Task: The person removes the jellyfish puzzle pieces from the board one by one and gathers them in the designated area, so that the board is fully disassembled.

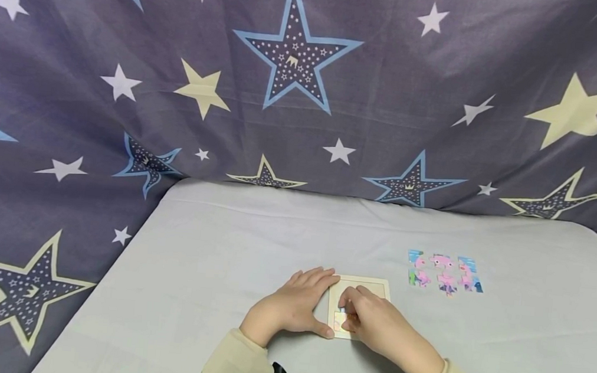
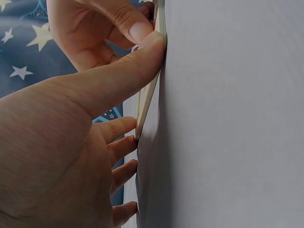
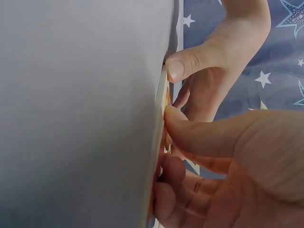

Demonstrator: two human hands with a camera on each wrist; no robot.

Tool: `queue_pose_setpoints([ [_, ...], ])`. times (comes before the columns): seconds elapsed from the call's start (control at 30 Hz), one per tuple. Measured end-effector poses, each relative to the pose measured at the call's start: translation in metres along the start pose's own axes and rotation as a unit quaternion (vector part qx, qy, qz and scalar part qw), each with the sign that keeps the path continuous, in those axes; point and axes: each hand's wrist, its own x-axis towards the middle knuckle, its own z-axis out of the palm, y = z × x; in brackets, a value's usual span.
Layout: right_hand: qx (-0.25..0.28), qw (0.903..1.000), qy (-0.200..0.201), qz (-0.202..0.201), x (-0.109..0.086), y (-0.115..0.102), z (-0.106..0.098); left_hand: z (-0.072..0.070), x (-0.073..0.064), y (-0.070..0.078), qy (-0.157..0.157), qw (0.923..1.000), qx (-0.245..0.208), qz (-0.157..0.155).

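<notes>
A small square wooden puzzle tray with a raised pale rim lies on the cloth in the head view. Along its left side my left hand is spread, thumb at the near left corner and a fingertip by the far left corner. My right hand reaches over the tray from the right, its thumb and curled fingers pinching a jigsaw puzzle piece at the near left corner. The fingers cover much of that piece. In the right wrist view, the right thumb presses close against the tray's inside.
Several pink and blue jigsaw pieces lie in two loose rows beyond the tray to the right. A pale grey cloth covers the table. Behind it hangs a dark curtain with a star pattern.
</notes>
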Motion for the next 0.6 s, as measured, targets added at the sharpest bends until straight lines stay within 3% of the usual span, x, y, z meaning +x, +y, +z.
queue_pose_setpoints([
  [0.33,0.001,0.9999,0.01,0.002,-0.0005,-0.0028,-0.0014,0.0004,0.0011,-0.001,-0.002,1.0,-0.003,-0.002],
  [0.6,-0.02,0.9994,-0.011,0.026,-0.0026,-0.0076,-0.0052,0.0007,0.0013,-0.0016,-0.004,1.0,-0.005,-0.003],
])
